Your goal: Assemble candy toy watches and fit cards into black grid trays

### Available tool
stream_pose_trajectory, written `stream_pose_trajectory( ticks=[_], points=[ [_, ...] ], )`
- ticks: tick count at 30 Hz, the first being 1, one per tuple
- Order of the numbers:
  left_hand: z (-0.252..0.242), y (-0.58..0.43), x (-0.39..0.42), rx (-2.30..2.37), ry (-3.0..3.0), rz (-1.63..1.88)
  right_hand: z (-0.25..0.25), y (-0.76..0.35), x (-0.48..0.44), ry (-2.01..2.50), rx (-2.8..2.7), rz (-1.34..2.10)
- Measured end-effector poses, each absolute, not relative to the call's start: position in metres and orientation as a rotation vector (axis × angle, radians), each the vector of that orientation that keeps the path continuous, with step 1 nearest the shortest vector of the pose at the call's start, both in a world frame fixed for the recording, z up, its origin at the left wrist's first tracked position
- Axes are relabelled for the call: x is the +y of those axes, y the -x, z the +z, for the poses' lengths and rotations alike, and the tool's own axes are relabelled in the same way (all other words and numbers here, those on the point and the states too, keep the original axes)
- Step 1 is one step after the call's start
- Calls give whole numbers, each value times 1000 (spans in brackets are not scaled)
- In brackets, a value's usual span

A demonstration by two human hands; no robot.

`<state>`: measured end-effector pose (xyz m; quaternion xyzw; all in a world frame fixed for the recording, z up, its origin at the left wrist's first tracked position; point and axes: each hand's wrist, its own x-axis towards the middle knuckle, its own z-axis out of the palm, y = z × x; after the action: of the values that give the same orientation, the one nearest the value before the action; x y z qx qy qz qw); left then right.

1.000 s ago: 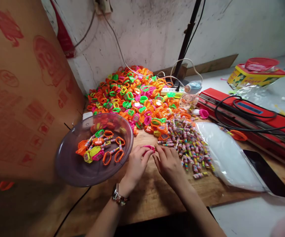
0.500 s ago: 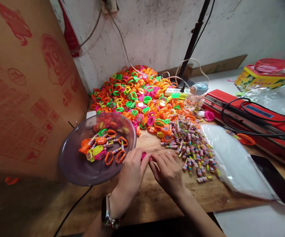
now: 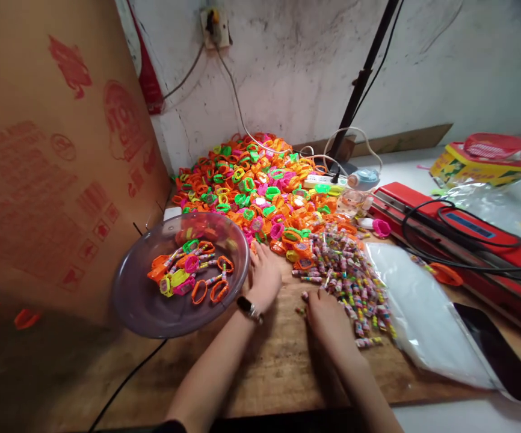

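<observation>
Striped candy rolls (image 3: 348, 279), small paper-wrapped sticks in mixed colours, lie scattered in a heap on the worn wooden tabletop (image 3: 278, 367), at about 1 o'clock from the right hand (image 3: 326, 313). That hand rests palm down at the heap's near edge, fingers bent towards a stray roll at its fingertips; whether it pinches anything cannot be told. The left hand (image 3: 264, 276), with a dark watch on its wrist, lies flat with fingers loosely spread, reaching to 12 o'clock towards the near edge of the big pile of orange, green and pink plastic toy rings (image 3: 251, 186); it holds nothing that shows. At 9 o'clock from the left hand, just beside it, sits a round translucent purple plastic dish (image 3: 143, 307) holding a few finished pieces, rings with candy rolls fitted to them. At 3 o'clock from the candy heap lies a stack of clear plastic bags (image 3: 418, 300), and beyond it, at 2 o'clock, a long red heat sealer (image 3: 450, 213) with a black cable looped over it.
</observation>
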<state>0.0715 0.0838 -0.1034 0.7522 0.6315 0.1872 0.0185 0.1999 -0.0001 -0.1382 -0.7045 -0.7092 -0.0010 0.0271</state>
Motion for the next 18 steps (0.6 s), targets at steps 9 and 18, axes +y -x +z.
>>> stream_pose_trajectory(
  ticks=[9,18],
  points=[
    [-135,-61,120,1905,-2299,598,-169,-210,2,1799,-1993,37],
    [-127,-43,108,1575,-2412,494,-166,-172,-25,1557,-1897,255]
  ],
)
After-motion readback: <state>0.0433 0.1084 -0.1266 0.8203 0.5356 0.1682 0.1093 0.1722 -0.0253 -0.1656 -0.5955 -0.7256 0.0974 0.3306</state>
